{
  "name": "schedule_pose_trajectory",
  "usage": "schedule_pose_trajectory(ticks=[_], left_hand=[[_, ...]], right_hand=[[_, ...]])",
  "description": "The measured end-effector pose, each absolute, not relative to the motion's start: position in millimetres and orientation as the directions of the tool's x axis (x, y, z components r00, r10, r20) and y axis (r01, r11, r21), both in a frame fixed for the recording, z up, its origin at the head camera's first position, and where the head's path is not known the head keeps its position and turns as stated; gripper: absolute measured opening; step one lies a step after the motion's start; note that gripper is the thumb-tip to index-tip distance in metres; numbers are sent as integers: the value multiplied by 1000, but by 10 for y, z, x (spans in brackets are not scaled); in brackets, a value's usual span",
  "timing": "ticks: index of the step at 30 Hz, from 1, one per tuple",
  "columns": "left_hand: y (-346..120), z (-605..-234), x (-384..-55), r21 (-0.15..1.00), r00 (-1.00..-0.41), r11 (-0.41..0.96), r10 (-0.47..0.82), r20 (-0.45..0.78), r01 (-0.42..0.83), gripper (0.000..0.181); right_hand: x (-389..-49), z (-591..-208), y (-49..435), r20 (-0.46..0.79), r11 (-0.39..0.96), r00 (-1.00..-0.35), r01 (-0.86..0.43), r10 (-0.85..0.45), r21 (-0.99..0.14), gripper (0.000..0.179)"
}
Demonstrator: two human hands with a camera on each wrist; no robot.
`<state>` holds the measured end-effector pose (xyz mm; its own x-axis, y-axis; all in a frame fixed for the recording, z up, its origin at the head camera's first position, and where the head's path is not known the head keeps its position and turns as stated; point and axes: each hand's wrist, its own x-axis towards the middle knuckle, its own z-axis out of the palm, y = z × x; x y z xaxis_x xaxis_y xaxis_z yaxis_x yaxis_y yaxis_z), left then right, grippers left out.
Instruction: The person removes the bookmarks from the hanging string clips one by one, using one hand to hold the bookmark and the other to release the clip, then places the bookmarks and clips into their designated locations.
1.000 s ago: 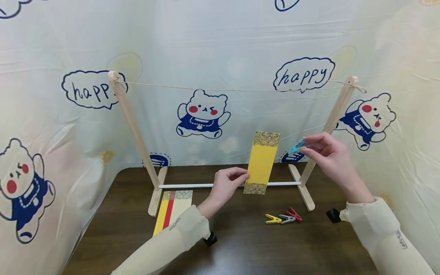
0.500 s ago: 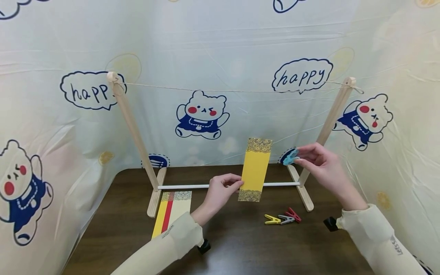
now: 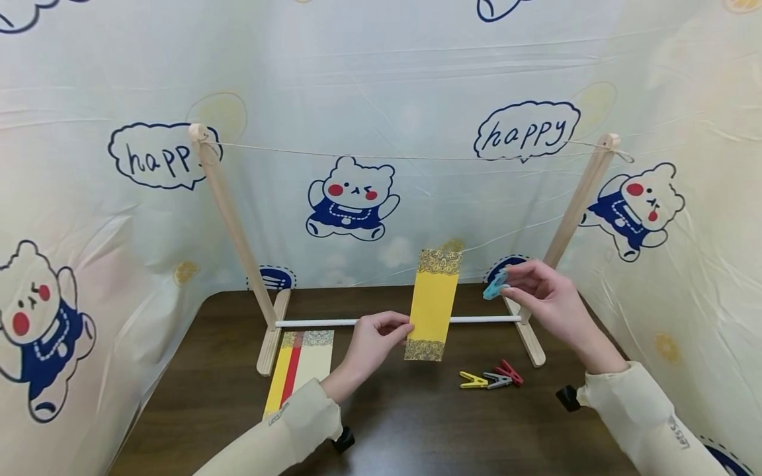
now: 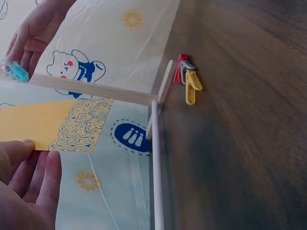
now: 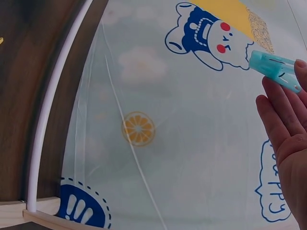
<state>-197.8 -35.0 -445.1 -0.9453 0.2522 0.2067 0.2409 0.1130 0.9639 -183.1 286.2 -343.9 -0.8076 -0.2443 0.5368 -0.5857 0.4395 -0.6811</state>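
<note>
My left hand (image 3: 375, 347) pinches a yellow paper card (image 3: 433, 304) by its left edge. The card has dark lace-patterned bands at both ends and stands nearly upright, tilted slightly, in front of the rack's white rod (image 3: 321, 323). To its right, my right hand (image 3: 544, 294) pinches a light blue clothespin (image 3: 495, 284) between thumb and fingers. In the right wrist view the clothespin (image 5: 273, 68) points toward the card's patterned end. Above both hands, a thin string (image 3: 357, 156) spans the two wooden posts of the rack, with nothing hanging from it.
Yellow, grey and red clothespins (image 3: 491, 378) lie on the dark table (image 3: 417, 423) at front right. More cards (image 3: 300, 363), yellow, red and cream, lie at left, partly under my left sleeve. The rack's wooden posts (image 3: 229, 211) stand on flat feet before a printed curtain.
The left hand has moved down and left with the yellow card. My right hand has also come lower and leftward with the blue clothespin, which now tips further downward.
</note>
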Motion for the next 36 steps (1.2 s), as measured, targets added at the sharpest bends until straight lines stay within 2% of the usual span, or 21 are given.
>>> schedule_pose_trajectory(ticks=[13, 27, 36], left_hand=[[-452, -4524, -1885, 968, -953, 114, 233, 195, 225, 11], [-547, -4627, -1800, 980, -969, 106, 196, 148, 171, 13], [-666, -4698, -1763, 980, -977, 148, 185, 102, 130, 14]], right_hand=[[-1811, -3569, 2785, 474, 438, -842, -539, -257, -719, 31], [-1811, -3705, 2714, 446, 411, -847, -531, -289, -741, 29], [-1817, -3801, 2686, 431, 394, -848, -526, -309, -753, 30]])
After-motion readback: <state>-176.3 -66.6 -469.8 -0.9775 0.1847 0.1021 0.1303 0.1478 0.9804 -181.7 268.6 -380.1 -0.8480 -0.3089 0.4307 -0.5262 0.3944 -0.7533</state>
